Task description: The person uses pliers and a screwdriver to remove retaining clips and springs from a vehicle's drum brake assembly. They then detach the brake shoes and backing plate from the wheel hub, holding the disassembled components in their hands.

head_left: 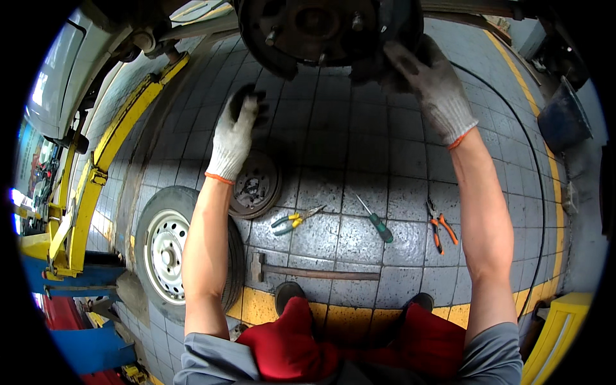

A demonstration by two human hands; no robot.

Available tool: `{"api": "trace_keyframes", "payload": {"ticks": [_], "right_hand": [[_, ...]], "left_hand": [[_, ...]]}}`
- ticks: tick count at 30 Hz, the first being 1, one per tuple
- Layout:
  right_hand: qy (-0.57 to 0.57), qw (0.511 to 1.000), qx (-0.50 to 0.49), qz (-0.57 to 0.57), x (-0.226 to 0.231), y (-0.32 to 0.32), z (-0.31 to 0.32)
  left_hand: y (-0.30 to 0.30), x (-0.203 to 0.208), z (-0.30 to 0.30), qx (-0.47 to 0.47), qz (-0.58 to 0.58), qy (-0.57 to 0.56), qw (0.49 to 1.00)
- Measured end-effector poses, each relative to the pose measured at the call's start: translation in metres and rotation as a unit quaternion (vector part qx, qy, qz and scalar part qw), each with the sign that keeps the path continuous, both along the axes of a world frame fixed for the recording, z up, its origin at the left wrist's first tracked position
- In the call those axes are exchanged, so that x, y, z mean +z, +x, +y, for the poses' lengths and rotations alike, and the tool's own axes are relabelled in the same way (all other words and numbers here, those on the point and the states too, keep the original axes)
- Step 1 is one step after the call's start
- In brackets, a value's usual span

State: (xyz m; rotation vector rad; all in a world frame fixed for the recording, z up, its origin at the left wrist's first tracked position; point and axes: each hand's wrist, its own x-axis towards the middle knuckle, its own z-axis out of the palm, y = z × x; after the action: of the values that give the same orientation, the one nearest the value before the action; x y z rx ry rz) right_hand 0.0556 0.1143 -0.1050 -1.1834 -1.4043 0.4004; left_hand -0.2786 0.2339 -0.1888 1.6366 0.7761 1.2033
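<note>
Both of my hands wear dirty white work gloves with orange cuffs. My right hand (435,85) grips the right edge of a rusty brake assembly (321,29) on the raised car at the top of the view. My left hand (235,131) is lifted below and to the left of that assembly, its dark-smudged fingers curled around a small dark part that I cannot make out. A rusty brake drum (256,184) lies flat on the tiled floor just under my left wrist.
On the grey tiles lie green-and-yellow pliers (294,221), a green-handled screwdriver (375,219), orange-handled pliers (439,228) and a hammer (308,272). A removed wheel (168,253) leans at the left. Yellow lift arms (96,173) stand beside it. A black hose curves along the right.
</note>
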Motion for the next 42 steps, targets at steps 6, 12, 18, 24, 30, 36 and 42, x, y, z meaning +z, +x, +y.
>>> {"api": "trace_keyframes", "payload": {"ticks": [6, 12, 18, 24, 30, 36, 42], "right_hand": [[-0.093, 0.994, -0.041, 0.047, 0.024, -0.014, -0.015], [-0.099, 0.992, -0.076, 0.019, 0.024, -0.011, -0.012], [-0.067, 0.978, 0.008, 0.199, 0.018, -0.026, -0.014], [-0.047, 0.989, 0.000, 0.140, 0.010, -0.023, -0.003], [-0.059, 0.996, -0.033, 0.059, 0.010, -0.016, -0.004], [-0.072, 0.992, -0.027, 0.101, 0.019, -0.023, -0.011], [-0.024, 0.983, 0.003, 0.180, 0.009, -0.023, -0.006]], "left_hand": [[0.061, 0.057, -0.001, 0.014, -0.065, -0.043, 0.997], [0.073, 0.051, 0.008, 0.039, -0.072, 0.028, 0.996], [0.076, 0.048, 0.007, 0.065, -0.128, 0.011, 0.990], [0.070, 0.047, 0.007, 0.100, -0.089, 0.035, 0.990], [0.068, 0.056, -0.007, 0.111, -0.082, 0.028, 0.990], [0.069, 0.088, -0.026, 0.263, 0.156, 0.483, 0.821], [0.081, 0.127, -0.030, 0.194, 0.224, 0.607, 0.738]]}}
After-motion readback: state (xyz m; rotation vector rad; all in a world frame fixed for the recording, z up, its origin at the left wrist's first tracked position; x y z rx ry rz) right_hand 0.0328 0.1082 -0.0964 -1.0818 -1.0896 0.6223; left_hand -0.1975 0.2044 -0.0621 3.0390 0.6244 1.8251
